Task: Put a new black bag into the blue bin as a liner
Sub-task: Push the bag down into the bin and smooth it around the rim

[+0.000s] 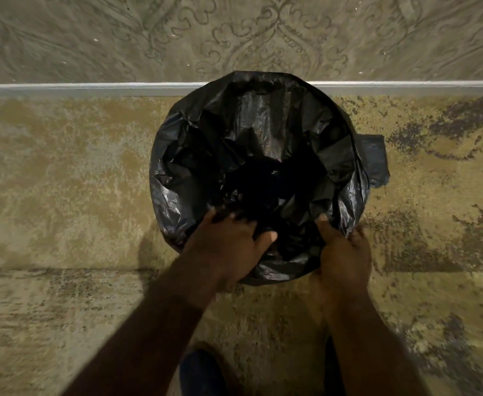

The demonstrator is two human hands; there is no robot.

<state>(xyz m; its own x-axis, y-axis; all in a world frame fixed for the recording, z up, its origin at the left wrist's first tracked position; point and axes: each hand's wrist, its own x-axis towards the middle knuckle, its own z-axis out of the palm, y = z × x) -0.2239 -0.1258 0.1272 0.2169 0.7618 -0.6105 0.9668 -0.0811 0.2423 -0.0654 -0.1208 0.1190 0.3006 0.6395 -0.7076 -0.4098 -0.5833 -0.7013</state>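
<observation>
Black bag (258,132) sits mouth-up, round opening facing me, long axis vertical down into the bin, which the bag hides entirely. Thin glossy crinkled plastic, folded over the rim all round, a flap sticking out far right. My left hand (228,244) presses into the near rim, fingers curled in plastic. My right hand (344,252) clamps the near-right edge, thumb inside. Mottled tan carpet (63,181) underneath.
</observation>
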